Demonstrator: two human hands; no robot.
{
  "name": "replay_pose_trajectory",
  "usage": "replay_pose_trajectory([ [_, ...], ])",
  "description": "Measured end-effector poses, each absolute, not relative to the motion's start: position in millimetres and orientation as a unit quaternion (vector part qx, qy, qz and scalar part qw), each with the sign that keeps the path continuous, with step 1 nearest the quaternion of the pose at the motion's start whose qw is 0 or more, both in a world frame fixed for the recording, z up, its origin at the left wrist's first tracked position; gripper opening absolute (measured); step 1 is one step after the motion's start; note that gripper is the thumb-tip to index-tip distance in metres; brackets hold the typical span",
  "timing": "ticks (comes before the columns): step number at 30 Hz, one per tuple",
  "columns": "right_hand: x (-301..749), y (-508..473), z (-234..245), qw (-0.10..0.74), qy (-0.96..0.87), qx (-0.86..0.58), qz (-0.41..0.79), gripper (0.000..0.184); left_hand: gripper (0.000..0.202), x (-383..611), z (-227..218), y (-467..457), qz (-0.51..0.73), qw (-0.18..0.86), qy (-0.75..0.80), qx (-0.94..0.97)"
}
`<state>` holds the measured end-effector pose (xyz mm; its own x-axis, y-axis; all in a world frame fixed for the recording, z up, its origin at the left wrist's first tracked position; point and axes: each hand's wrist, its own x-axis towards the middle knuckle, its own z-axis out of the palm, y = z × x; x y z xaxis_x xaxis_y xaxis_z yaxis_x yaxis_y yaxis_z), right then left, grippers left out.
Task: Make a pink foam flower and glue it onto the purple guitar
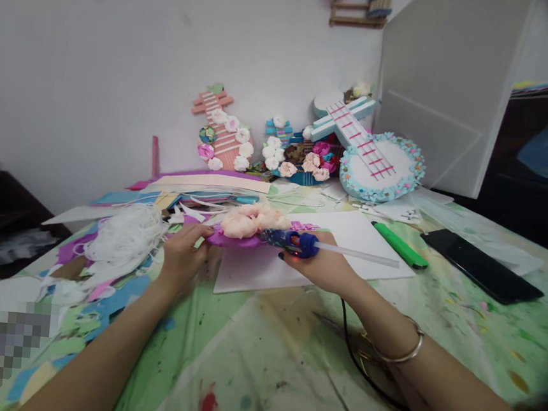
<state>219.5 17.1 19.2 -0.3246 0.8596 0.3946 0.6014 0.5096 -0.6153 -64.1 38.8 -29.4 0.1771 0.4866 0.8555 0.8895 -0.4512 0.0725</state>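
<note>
Purple craft piece (237, 243) bearing peach flowers (241, 224), over the left part of a white board (253, 278): my left hand (184, 252) pinches its left edge, while my right hand (323, 269) grips a blue glue gun (307, 245), front end beside the flowers, clear stick (360, 255) protruding behind.

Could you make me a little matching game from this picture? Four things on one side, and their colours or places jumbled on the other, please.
Things:
1. Glue gun
2. Peach flowers
3. Tangle of strands
4. Slim green tool

Descriptions:
A. White, towards the left side of the picture
B. Clustered on a purple piece
C. Just to the left of a flat black device
D. Partly blue, with a small red light showing

Right pairs: 1-D, 2-B, 3-A, 4-C.
</note>
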Motion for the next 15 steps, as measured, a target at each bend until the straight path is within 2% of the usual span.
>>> replay_pose_trajectory([
  [5, 217.4, 17.1, 17.1, 0.339, -0.8, -0.458, 0.189, 0.014, 0.019, -68.2, -35.1, 42.7, -0.372, 0.149, -0.527, -0.749],
  [9, 217.2, 16.4, 15.5, 0.359, -0.795, -0.447, 0.197, 0.017, 0.026, -70.3, -38.6, 45.2, -0.387, 0.067, -0.552, -0.735],
  [15, 219.6, 16.3, 15.0, 0.412, -0.783, -0.414, 0.214, 0.017, 0.023, -71.9, -38.2, 46.3, -0.412, 0.042, -0.559, -0.718],
])
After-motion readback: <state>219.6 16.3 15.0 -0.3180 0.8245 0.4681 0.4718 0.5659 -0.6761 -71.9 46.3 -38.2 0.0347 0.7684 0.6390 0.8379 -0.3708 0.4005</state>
